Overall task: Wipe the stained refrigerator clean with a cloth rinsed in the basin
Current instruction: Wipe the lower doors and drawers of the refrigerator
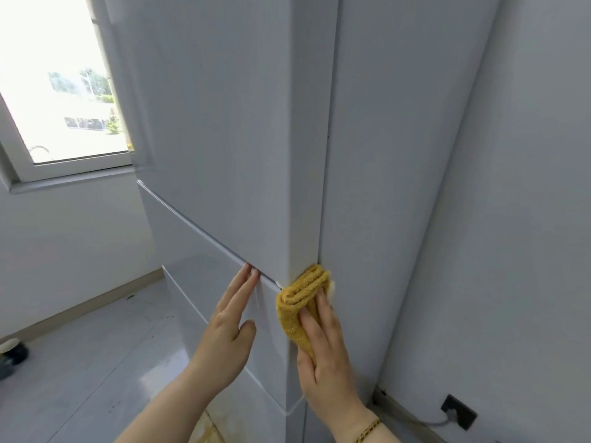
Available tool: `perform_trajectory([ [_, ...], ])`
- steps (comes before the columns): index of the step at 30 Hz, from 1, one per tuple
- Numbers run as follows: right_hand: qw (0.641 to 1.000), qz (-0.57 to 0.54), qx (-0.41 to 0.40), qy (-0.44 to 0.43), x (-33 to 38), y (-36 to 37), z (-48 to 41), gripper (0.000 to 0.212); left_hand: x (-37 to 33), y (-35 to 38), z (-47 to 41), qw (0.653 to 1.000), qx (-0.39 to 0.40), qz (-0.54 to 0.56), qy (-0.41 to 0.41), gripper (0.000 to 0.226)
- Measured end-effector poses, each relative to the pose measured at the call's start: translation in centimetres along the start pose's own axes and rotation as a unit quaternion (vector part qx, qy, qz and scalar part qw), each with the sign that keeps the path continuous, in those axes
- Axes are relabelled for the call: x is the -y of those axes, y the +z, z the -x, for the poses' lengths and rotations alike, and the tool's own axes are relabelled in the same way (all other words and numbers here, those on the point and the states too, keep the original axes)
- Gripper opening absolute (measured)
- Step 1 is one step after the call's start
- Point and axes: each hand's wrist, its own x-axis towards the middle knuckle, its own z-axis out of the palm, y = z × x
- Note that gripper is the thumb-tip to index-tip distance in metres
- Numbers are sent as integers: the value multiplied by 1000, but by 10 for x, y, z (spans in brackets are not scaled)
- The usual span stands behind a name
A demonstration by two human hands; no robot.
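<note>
Right wrist, gold bracelet (367, 431), closest to lens. Above it the right hand (326, 356) lies fingers-straight over a folded yellow cloth (303, 298), pressing it onto the front corner edge of the refrigerator (224, 155). No curl seen in the fingers. Thumb hidden, so whether it also pinches the cloth from behind is unclear.

Left hand (230, 334) just left of the cloth, flat and released, holding nothing. Its fingertips (249, 273) touch the seam (198, 233) where the upper door meets the drawer front below.

Cloth's top fold sits beyond the right fingertips, at the level of that seam and wrapping the corner. No stain clearly readable on the grey panels in this light. Basin not in view.

Risks, as judged:
- Cloth is held by pressure only. On a narrow edge a hard stroke may roll it off the corner, and it drops.
- Thick fold likely bridges the seam rather than entering it, so grime in the gap would stay.
- Left fingertips at the seam: if the drawer shifts under the push, they could get nipped.
- Wall socket (459, 410) with cable low and right of the right hand. A wet cloth could send drips down the side panel towards it.
- Floor (96, 362) below the left hand looks glossy. Drips there mean a slip.
</note>
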Motion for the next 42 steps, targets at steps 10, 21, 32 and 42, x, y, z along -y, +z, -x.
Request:
perform_trajectory([
  [10,998,7,-62,-19,17,9,-24,77,3,-5,-1,999,14,-33,11,82],
  [21,972,-48,79,216,-3,52,91,94,0,-14,-1,997,74,-9,-18,90],
  [32,860,-181,142,455,29,35,71,67,-3,-12,2,997,72,17,-26,87],
  [42,933,-125,-38,336,48,0,-28,72,6,-21,0,997,78,-20,6,88],
])
